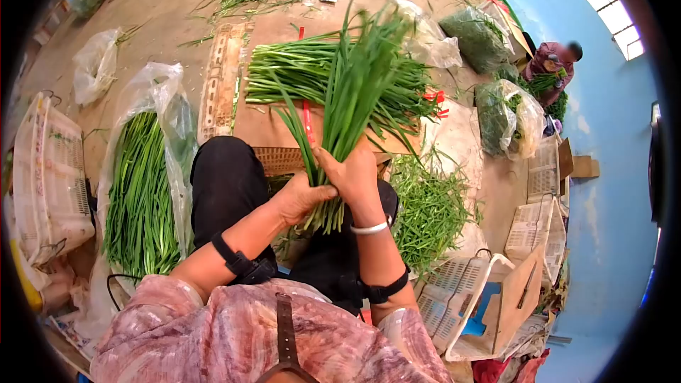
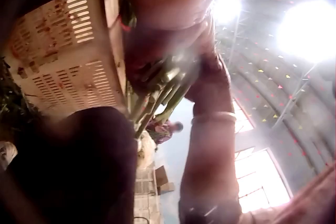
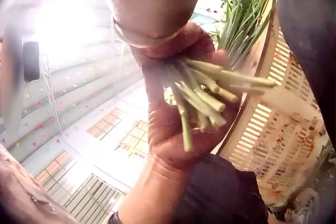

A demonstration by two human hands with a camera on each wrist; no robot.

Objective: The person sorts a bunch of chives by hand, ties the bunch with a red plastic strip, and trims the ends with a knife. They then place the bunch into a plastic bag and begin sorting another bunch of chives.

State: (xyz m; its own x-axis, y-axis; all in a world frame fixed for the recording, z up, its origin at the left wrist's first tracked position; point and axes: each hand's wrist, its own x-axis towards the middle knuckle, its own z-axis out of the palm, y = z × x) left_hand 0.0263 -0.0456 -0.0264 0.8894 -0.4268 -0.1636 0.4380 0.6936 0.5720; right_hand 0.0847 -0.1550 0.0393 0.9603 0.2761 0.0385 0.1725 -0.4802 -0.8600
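Both hands hold one upright bunch of long, flat-leaved garlic chives [image 1: 358,92] over the lap. My right hand [image 1: 352,174] wraps the bunch from the right, a white bangle on its wrist. Lower down, my left hand [image 1: 301,197] grips the stems from the left, its thumb across them. Pale cut stem ends [image 3: 202,95] fan out between the two hands in the right wrist view. Beyond them, a thick pile of garlic chives [image 1: 294,64] lies crosswise on a brown board [image 1: 266,124], with a red strap [image 1: 307,124] under it.
A clear plastic bag [image 1: 164,85] of chives lies at left, beside a white crate [image 1: 50,177]. Trimmed green scraps [image 1: 429,213] lie right of the knees. Crates [image 1: 454,298] and stuffed bags [image 1: 475,39] line the right side. Another person [image 1: 552,64] sits by the blue wall.
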